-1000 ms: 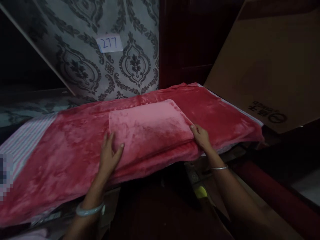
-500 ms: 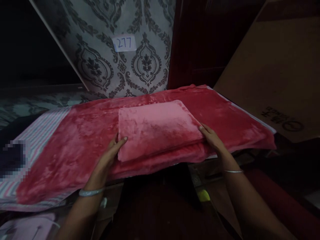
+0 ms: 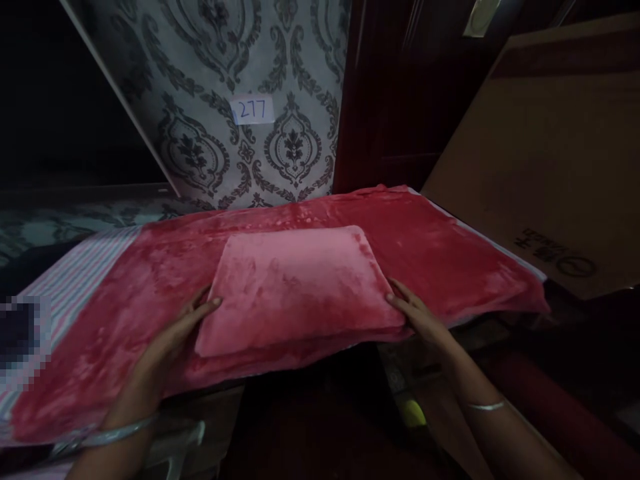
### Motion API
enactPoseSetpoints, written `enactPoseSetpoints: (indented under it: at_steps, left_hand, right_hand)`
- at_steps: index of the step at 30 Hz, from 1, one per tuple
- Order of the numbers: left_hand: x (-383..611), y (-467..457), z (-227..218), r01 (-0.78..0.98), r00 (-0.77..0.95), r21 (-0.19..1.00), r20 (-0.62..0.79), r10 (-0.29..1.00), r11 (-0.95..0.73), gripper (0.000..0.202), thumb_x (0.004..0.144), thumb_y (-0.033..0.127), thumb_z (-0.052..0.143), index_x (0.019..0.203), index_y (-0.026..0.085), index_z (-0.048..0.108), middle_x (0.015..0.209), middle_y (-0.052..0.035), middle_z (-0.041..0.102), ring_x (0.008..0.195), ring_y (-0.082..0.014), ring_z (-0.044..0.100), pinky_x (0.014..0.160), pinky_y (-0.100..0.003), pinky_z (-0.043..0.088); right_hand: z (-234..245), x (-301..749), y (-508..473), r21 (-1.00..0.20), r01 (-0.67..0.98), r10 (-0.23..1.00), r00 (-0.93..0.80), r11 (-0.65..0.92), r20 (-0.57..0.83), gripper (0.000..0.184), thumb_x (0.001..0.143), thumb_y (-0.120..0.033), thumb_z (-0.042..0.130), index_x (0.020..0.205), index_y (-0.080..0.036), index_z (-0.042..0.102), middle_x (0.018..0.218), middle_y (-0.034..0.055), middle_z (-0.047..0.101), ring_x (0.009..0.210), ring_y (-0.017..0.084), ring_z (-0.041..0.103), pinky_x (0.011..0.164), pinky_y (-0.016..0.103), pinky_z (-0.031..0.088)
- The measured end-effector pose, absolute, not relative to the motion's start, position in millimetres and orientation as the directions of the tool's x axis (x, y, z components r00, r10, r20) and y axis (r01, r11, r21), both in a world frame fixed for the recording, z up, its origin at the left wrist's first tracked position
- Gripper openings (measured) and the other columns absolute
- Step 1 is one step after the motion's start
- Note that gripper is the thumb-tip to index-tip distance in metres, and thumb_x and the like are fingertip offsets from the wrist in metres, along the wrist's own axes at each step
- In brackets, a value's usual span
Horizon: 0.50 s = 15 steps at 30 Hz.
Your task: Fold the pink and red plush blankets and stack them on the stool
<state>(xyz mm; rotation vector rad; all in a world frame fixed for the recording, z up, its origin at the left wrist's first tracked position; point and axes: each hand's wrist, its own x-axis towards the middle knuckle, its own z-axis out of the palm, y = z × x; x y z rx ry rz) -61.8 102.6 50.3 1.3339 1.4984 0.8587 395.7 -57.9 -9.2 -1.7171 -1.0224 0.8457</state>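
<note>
A folded pink plush cloth point(image 3: 295, 287) lies on a larger red plush blanket point(image 3: 440, 247) spread over a low surface. My left hand point(image 3: 173, 333) grips the folded cloth's left edge, thumb on top and fingers tucked under it. At the cloth's right near corner is my right hand point(image 3: 417, 317), fingers slid beneath the edge. Each wrist wears a bangle. The fingertips of both hands are hidden under the fabric.
A striped sheet point(image 3: 65, 293) shows under the red blanket at the left. A patterned panel point(image 3: 240, 60) with a paper label "277" point(image 3: 253, 110) leans behind. A large cardboard box point(image 3: 560, 153) stands at the right, dark wooden furniture point(image 3: 400, 93) behind. A yellow-green object point(image 3: 414, 412) lies below.
The folded pink cloth has slid toward me and turned slightly, with both hands staying at its two sides. The view has tilted down a little.
</note>
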Motion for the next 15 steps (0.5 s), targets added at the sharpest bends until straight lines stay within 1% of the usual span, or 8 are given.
enactPoseSetpoints:
  at_steps: [3, 6, 8, 9, 11, 12, 14, 15]
  left_hand:
    - [-57, 120, 51, 0.285, 0.045, 0.938, -0.216, 0.975, 0.195, 0.07, 0.078, 0.057, 0.069, 0.141, 0.027, 0.06, 0.128, -0.012, 0.072, 0.117, -0.0332, 0.069, 0.097, -0.046, 0.059]
    - [-42, 150, 62, 0.211, 0.12, 0.919, -0.363, 0.924, 0.334, 0.058, 0.079, 0.058, 0.066, 0.122, 0.02, 0.073, 0.102, -0.0143, 0.079, 0.097, -0.0337, 0.075, 0.088, -0.048, 0.063]
    - [-29, 174, 69, 0.173, 0.137, 0.894, -0.438, 0.888, 0.414, 0.052, 0.079, 0.058, 0.065, 0.108, 0.016, 0.077, 0.087, -0.0147, 0.079, 0.085, -0.0344, 0.077, 0.081, -0.049, 0.064]
    - [-23, 185, 72, 0.158, 0.134, 0.89, -0.449, 0.884, 0.428, 0.051, 0.078, 0.057, 0.067, 0.104, 0.015, 0.078, 0.082, -0.0146, 0.078, 0.082, -0.0346, 0.076, 0.078, -0.049, 0.064]
    - [-12, 206, 76, 0.146, 0.13, 0.909, -0.409, 0.903, 0.391, 0.05, 0.074, 0.056, 0.072, 0.101, 0.014, 0.078, 0.081, -0.0146, 0.078, 0.081, -0.0346, 0.076, 0.077, -0.048, 0.064]
    - [-6, 214, 78, 0.161, 0.121, 0.929, -0.354, 0.928, 0.333, 0.051, 0.072, 0.056, 0.075, 0.101, 0.013, 0.077, 0.083, -0.0147, 0.078, 0.082, -0.0342, 0.075, 0.078, -0.047, 0.064]
    - [4, 225, 81, 0.223, 0.084, 0.961, -0.187, 0.979, 0.164, 0.055, 0.073, 0.057, 0.078, 0.104, 0.012, 0.076, 0.091, -0.0146, 0.078, 0.086, -0.0323, 0.074, 0.08, -0.045, 0.063]
    - [8, 228, 83, 0.263, 0.053, 0.962, -0.094, 0.994, 0.077, 0.054, 0.076, 0.057, 0.077, 0.107, 0.012, 0.074, 0.097, -0.014, 0.077, 0.09, -0.0307, 0.073, 0.082, -0.045, 0.062]
  right_hand:
    - [-1, 401, -37, -0.939, 0.277, 0.908, 0.411, -0.205, -0.077, 0.085, 0.081, -0.071, 0.062, 0.153, -0.027, 0.047, 0.15, 0.008, 0.057, 0.136, 0.031, 0.055, 0.11, 0.044, 0.049]
    - [15, 404, -3, -0.949, 0.228, 0.913, 0.391, -0.219, -0.117, 0.078, 0.087, -0.064, 0.06, 0.154, -0.026, 0.046, 0.152, 0.0094, 0.055, 0.133, 0.031, 0.058, 0.107, 0.044, 0.052]
    - [27, 404, 22, -0.958, 0.178, 0.909, 0.394, -0.223, -0.138, 0.071, 0.091, -0.056, 0.058, 0.153, -0.024, 0.046, 0.152, 0.0113, 0.055, 0.131, 0.03, 0.059, 0.106, 0.045, 0.053]
    - [32, 404, 35, -0.96, 0.16, 0.901, 0.407, -0.229, -0.147, 0.067, 0.092, -0.051, 0.058, 0.153, -0.023, 0.047, 0.151, 0.012, 0.055, 0.131, 0.029, 0.06, 0.106, 0.046, 0.052]
    - [43, 404, 59, -0.95, 0.143, 0.876, 0.444, -0.276, -0.188, 0.059, 0.094, -0.042, 0.057, 0.148, -0.02, 0.052, 0.146, 0.0133, 0.06, 0.126, 0.028, 0.063, 0.105, 0.044, 0.053]
    - [48, 403, 69, -0.938, 0.145, 0.865, 0.451, -0.316, -0.221, 0.055, 0.095, -0.04, 0.055, 0.145, -0.018, 0.056, 0.142, 0.0135, 0.064, 0.121, 0.027, 0.066, 0.102, 0.043, 0.054]
    - [55, 401, 85, -0.901, 0.169, 0.85, 0.435, -0.4, -0.296, 0.048, 0.099, -0.042, 0.047, 0.136, -0.015, 0.064, 0.126, 0.0135, 0.073, 0.106, 0.025, 0.072, 0.093, 0.04, 0.058]
    - [58, 400, 93, -0.884, 0.189, 0.848, 0.422, -0.428, -0.32, 0.049, 0.101, -0.045, 0.042, 0.131, -0.014, 0.067, 0.117, 0.0132, 0.076, 0.098, 0.025, 0.074, 0.088, 0.039, 0.06]
